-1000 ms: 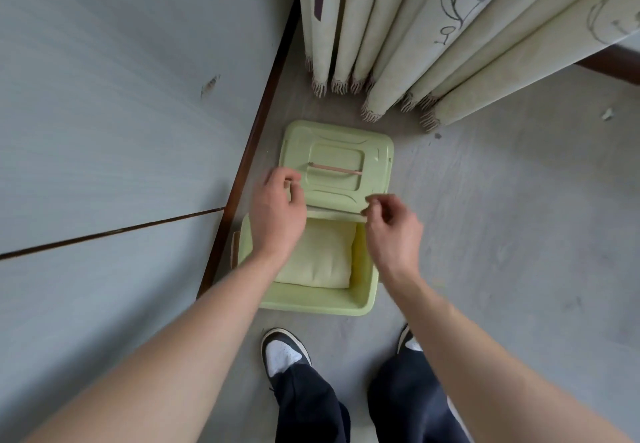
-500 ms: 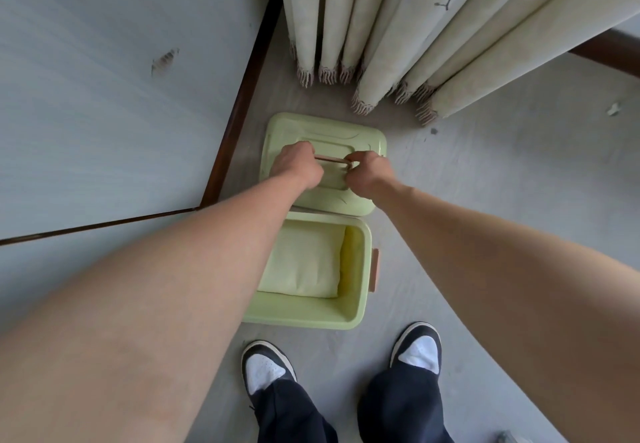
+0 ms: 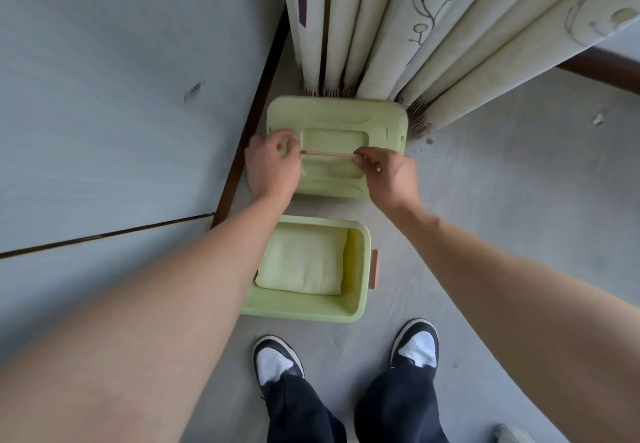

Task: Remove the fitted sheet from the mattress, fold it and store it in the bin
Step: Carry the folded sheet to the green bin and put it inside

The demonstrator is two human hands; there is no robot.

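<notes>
Two bare hands meet over a pale green plastic lid lying on the grey floor in the upper middle of the frame. Left hand has its fingers curled at the left end of the thin tan handle bar set across the lid's recessed centre, and right hand pinches the bar's right end between thumb and fingertips; the grip of the left one on the bar is partly hidden by its own knuckles, yet its fingers plainly close there.

Just below the lid, apart from it by a narrow strip of floor, stands the open pale green rectangular plastic bin with a tan clasp on its right wall. Inside lies the folded pale yellow-green fitted sheet, flat against the bin's left side, leaving a gap on the right.

Cream curtains with a dark branch print hang down at the top, their fringed hems touching the lid's far edge. Grey wall panels with a dark brown skirting strip fill the left. Black-and-white shoes and dark trouser legs show at the bottom.
</notes>
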